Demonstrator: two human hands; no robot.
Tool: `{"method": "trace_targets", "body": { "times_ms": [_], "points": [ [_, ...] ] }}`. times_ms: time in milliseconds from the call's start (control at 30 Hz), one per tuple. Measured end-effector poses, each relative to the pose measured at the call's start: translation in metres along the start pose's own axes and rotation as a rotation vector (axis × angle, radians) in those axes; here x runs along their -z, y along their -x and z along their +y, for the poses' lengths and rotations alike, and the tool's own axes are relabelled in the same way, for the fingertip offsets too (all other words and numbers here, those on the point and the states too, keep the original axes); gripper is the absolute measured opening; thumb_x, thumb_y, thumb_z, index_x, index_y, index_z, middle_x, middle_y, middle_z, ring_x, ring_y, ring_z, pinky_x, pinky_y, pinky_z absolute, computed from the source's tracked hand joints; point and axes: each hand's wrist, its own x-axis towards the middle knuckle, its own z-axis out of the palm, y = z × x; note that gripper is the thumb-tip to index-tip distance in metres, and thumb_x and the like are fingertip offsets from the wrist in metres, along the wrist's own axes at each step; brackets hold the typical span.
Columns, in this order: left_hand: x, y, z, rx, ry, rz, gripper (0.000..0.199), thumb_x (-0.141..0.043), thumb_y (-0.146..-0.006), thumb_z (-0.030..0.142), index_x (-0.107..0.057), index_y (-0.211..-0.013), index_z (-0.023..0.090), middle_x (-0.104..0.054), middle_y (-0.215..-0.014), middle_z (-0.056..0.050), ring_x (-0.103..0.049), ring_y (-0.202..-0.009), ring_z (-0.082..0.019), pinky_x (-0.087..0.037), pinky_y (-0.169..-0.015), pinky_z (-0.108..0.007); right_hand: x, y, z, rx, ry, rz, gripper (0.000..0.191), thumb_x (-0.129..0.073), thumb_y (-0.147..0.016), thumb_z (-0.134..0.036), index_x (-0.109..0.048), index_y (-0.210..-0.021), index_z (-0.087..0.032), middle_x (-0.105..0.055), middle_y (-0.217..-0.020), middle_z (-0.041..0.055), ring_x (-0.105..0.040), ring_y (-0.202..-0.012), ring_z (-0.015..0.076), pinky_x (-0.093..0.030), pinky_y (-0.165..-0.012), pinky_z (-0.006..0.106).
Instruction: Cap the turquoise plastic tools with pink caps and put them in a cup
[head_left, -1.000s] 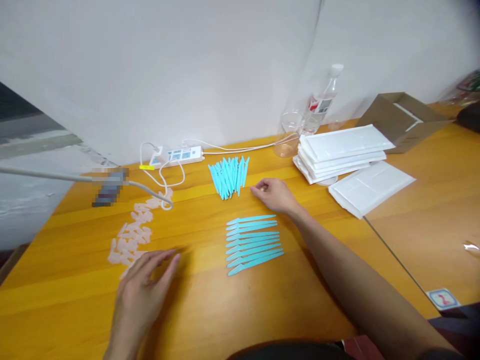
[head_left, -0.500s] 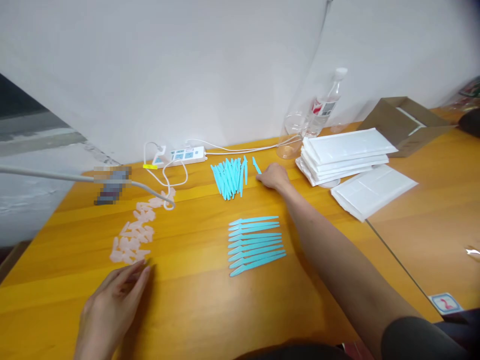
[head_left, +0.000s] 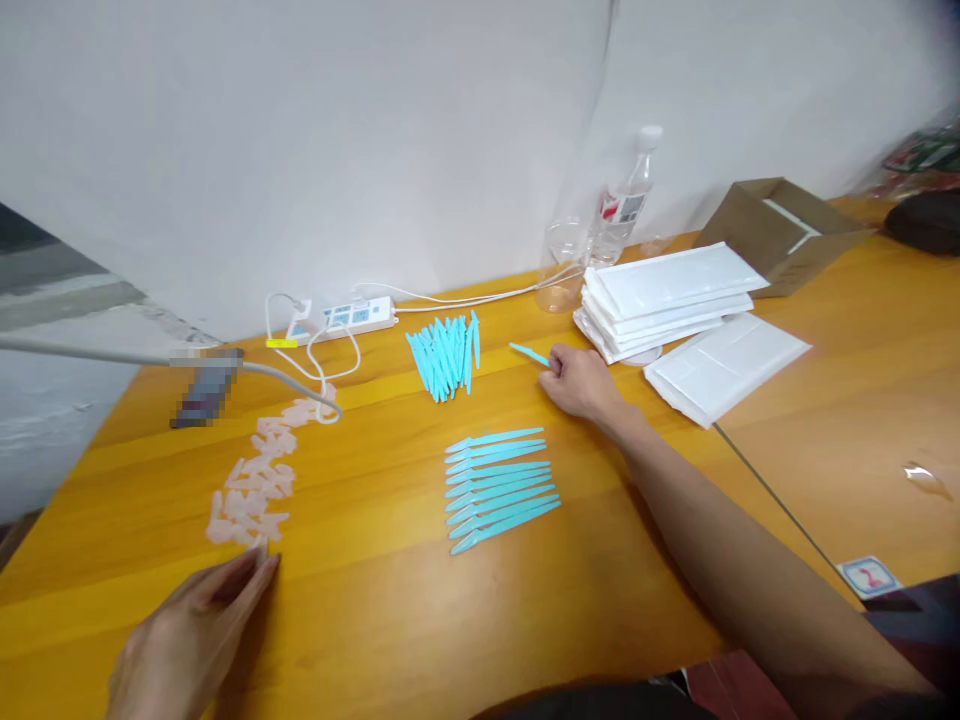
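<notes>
Turquoise sticks [head_left: 445, 360], pale pink pieces [head_left: 259, 480], wood-grained table [head_left: 360, 510]

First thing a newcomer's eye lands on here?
Probably the turquoise sticks: a neat row mid-table, and a jumbled heap beyond it. Next, the right hand, right of the heap, gripping a single stick. Then the pale pink pieces strewn at left, with the left hand at their near end, and the stack of white packets at right, in front of the cardboard box.
</notes>
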Motion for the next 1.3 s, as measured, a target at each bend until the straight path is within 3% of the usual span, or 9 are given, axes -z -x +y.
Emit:
{"method": "trace_targets", "body": {
  "times_ms": [100,167,300,433,567,667,867,1067,1300],
  "points": [
    [0.009,-0.002,0.019,0.105,-0.072,-0.081,0.047,-0.054,-0.080,0.063,-0.073,-0.106,0.030,-0.074,-0.114,-0.005,-0.069,-0.099,-0.037,-0.053,-0.082,-0.046,-0.004,0.021,-0.005,0.173,-0.089,0.054,0.007,-0.054,-0.077,-0.023,-0.051,-0.071,-0.021,-0.058,-0.065,0.0016,-0.047,-0.058,0.0153,-0.027,-0.057,0.028],
    [0.012,0.001,0.028,0.084,-0.035,-0.066,0.045,-0.057,-0.079,0.057,-0.071,-0.110,0.028,-0.077,-0.104,-0.006,-0.071,-0.093,-0.035,-0.053,-0.079,-0.045,-0.007,0.031,-0.009,0.245,-0.162,0.073,0.015,-0.054,-0.082,-0.027,-0.048,-0.070,-0.021,-0.056,-0.063,0.0004,-0.045,-0.056,0.0139,-0.028,-0.058,0.027],
    [0.011,0.013,0.060,-0.074,0.432,-0.055,0.060,-0.061,-0.076,0.055,-0.063,-0.126,0.023,-0.076,-0.097,-0.005,-0.071,-0.081,-0.025,-0.055,-0.077,-0.036,-0.009,0.039,-0.015,0.347,-0.272,0.043,0.027,-0.052,-0.090,-0.037,-0.050,-0.069,-0.021,-0.055,-0.061,-0.0009,-0.042,-0.054,0.0120,-0.029,-0.057,0.025],
    [0.004,0.011,0.120,-0.258,0.852,-0.304,0.048,-0.068,-0.078,0.052,-0.070,-0.110,0.018,-0.073,-0.082,-0.004,-0.069,-0.078,-0.019,-0.054,-0.079,-0.030,-0.008,0.036,-0.019,0.383,-0.329,-0.064,0.023,-0.058,-0.089,-0.042,-0.064,-0.088,-0.020,-0.062,-0.065,-0.0010,-0.046,-0.054,0.0114,-0.031,-0.055,0.024],
    [-0.007,-0.018,0.177,-0.286,1.211,-0.462,0.033,-0.075,-0.077,0.042,-0.067,-0.095,0.016,-0.068,-0.073,-0.001,-0.063,-0.066,-0.012,-0.051,-0.066,-0.023,-0.011,0.029,-0.023,0.383,-0.407,-0.141,0.024,-0.058,-0.090,-0.039,-0.072,-0.099,-0.021,-0.073,-0.081,0.0023,-0.059,-0.063,0.0129,-0.038,-0.062,0.023],
    [-0.016,-0.039,0.201,-0.222,1.375,-0.503,0.034,-0.081,-0.071,0.036,-0.067,-0.093,0.013,-0.070,-0.075,-0.002,-0.064,-0.067,-0.011,-0.052,-0.067,-0.023,-0.018,0.024,-0.028,0.400,-0.508,-0.188,0.023,-0.059,-0.090,-0.037,-0.075,-0.095,-0.021,-0.076,-0.089,0.0027,-0.066,-0.075,0.0151,-0.044,-0.069,0.023],
    [-0.031,-0.044,0.210,-0.201,1.391,-0.527,0.044,-0.083,-0.070,0.035,-0.071,-0.106,0.014,-0.075,-0.095,-0.007,-0.068,-0.084,-0.014,-0.053,-0.085,-0.027,-0.030,0.021,-0.036,0.471,-0.549,-0.229,0.020,-0.061,-0.089,-0.033,-0.076,-0.093,-0.022,-0.077,-0.092,0.0017,-0.070,-0.082,0.0162,-0.047,-0.072,0.022],
    [-0.034,-0.038,0.203,-0.386,1.077,-0.373,0.042,-0.063,-0.085,0.050,-0.069,-0.104,0.014,-0.071,-0.086,-0.006,-0.065,-0.078,-0.016,-0.051,-0.077,-0.028,-0.029,0.025,-0.037,0.521,-0.608,-0.195,0.016,-0.062,-0.089,-0.031,-0.076,-0.091,-0.022,-0.077,-0.090,0.0013,-0.070,-0.080,0.0152,-0.048,-0.074,0.022],
    [-0.025,-0.030,0.204,-0.570,0.858,-0.419,0.038,-0.056,-0.091,0.048,-0.071,-0.107,0.017,-0.065,-0.079,-0.001,-0.057,-0.073,-0.014,-0.045,-0.068,-0.022,-0.025,0.027,-0.038,0.542,-0.639,-0.219,0.017,-0.061,-0.090,-0.030,-0.076,-0.093,-0.022,-0.076,-0.087,0.0015,-0.069,-0.074,0.0143,-0.048,-0.068,0.022]
  ]
}}
